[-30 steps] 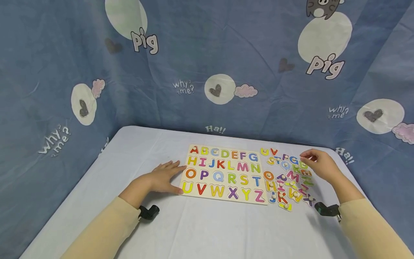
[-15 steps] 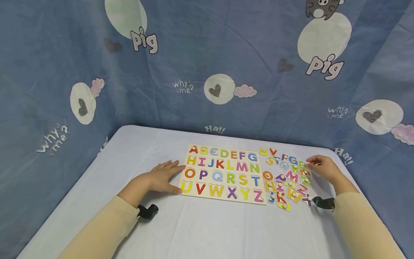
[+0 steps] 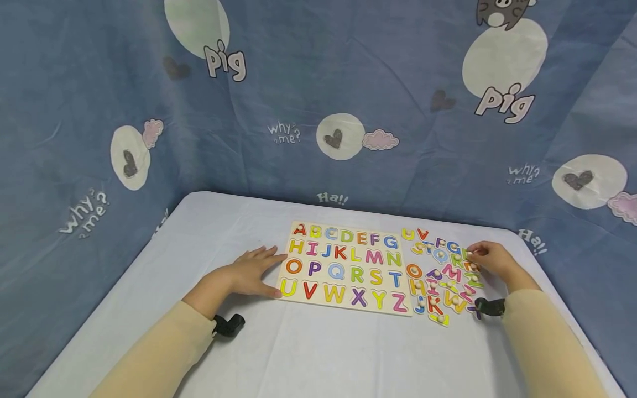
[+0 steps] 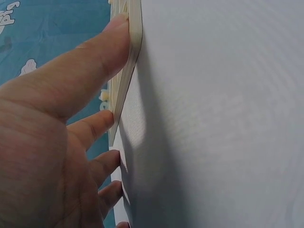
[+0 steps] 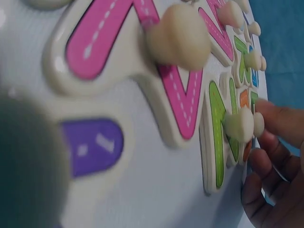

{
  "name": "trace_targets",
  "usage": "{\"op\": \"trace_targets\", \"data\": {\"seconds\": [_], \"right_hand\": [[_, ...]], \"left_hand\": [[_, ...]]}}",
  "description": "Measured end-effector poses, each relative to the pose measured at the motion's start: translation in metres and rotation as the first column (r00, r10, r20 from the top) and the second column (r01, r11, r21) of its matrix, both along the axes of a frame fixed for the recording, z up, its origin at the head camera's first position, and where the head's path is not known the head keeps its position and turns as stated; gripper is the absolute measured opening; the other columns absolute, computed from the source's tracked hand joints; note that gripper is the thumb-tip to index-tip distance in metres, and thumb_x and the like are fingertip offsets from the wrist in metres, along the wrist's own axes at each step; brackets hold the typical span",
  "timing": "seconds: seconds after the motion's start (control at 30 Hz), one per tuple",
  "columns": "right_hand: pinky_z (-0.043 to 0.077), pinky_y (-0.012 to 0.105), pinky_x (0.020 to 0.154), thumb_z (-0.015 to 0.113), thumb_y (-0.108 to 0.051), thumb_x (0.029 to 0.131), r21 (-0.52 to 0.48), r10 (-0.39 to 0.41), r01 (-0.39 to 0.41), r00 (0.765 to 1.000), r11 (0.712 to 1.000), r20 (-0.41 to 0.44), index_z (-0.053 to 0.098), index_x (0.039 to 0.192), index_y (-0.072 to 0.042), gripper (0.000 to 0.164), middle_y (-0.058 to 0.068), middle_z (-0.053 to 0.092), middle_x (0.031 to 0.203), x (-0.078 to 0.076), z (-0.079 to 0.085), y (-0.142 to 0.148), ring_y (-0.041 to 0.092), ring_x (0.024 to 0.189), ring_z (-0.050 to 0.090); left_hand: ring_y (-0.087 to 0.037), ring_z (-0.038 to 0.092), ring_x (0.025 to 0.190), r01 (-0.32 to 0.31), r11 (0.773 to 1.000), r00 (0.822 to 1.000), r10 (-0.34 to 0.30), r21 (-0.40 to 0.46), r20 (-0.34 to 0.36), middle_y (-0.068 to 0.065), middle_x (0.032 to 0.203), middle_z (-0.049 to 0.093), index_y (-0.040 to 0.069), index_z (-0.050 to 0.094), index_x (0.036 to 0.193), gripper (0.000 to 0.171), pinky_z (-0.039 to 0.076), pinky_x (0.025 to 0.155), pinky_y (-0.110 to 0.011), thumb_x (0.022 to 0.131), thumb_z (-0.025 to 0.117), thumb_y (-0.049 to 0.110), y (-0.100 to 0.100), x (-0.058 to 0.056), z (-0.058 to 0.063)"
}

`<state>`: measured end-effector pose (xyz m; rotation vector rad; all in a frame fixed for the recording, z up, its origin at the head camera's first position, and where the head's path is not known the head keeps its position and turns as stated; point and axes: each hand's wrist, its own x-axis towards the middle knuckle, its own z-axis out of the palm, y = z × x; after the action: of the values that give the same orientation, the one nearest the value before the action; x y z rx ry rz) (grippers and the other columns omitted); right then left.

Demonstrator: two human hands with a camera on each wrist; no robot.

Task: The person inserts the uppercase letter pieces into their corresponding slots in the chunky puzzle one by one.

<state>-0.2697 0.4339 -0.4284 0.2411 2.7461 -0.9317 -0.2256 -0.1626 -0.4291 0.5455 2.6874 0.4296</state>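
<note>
My left hand lies with spread fingers at the left edge of a wooden alphabet puzzle board. Its thumb presses the board's near corner, as the left wrist view shows. Knobbed A, B and C pieces sit in the top row. At the far right, my right hand pinches at the knob of the green letter D piece, which the fingers partly hide. Just nearer lies the orange E piece. A green N piece and a pink letter piece fill the right wrist view.
Several loose knobbed letters lie in a cluster right of the board, among them an orange O, a red K and a yellow W. A white cloth covers the table. A blue printed curtain stands behind.
My right hand has come down and to the left, from above the loose letters onto the D piece. The left hand keeps its place on the board.
</note>
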Motion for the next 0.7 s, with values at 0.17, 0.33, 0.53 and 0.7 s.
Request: {"op": "trace_targets", "data": {"seconds": [0.17,0.33,0.53,0.7], "right_hand": [[0.046,0.032,0.070,0.060,-0.016,0.101,-0.008,-0.018,0.019,1.000,1.000,0.009,0.056,0.118,0.007,0.029,0.013,0.056,0.096,-0.0009,-0.0003,-0.0030,0.025,0.087,0.053],[0.047,0.030,0.069,0.058,-0.014,0.102,-0.005,-0.006,0.006,1.000,1.000,0.006,0.056,0.114,0.009,0.026,0.012,0.059,0.094,-0.0016,-0.0018,-0.0024,0.023,0.084,0.055],[0.047,0.032,0.071,0.058,-0.014,0.102,0.013,-0.003,0.003,1.000,1.000,0.013,0.056,0.112,0.009,0.025,0.013,0.059,0.094,-0.0019,-0.0021,-0.0023,0.024,0.086,0.055],[0.046,0.037,0.076,0.058,-0.014,0.101,0.056,0.012,-0.011,1.000,0.998,-0.018,0.056,0.111,0.008,0.025,0.016,0.058,0.095,-0.0006,0.0029,-0.0039,0.028,0.090,0.054]], "left_hand": [[-0.041,0.012,0.151,0.003,1.000,1.000,-0.003,-0.002,-0.001,-0.015,0.165,0.022,0.020,0.035,0.157,0.098,0.011,0.118,-0.063,0.077,0.078,0.058,0.0007,0.0007,0.0002],[-0.041,0.014,0.151,0.009,1.000,1.000,-0.009,0.007,-0.007,-0.016,0.164,0.023,0.019,0.036,0.156,0.097,0.012,0.119,-0.062,0.078,0.079,0.056,0.0014,0.0008,0.0012],[-0.041,0.015,0.151,0.004,1.000,1.000,-0.004,0.005,-0.013,-0.016,0.164,0.024,0.019,0.037,0.156,0.097,0.012,0.119,-0.062,0.077,0.079,0.056,0.0010,0.0003,0.0011],[-0.041,0.014,0.151,-0.001,1.000,1.000,0.001,0.003,-0.012,-0.016,0.164,0.024,0.019,0.037,0.156,0.097,0.012,0.119,-0.062,0.077,0.079,0.056,0.0004,-0.0001,0.0008]]}}
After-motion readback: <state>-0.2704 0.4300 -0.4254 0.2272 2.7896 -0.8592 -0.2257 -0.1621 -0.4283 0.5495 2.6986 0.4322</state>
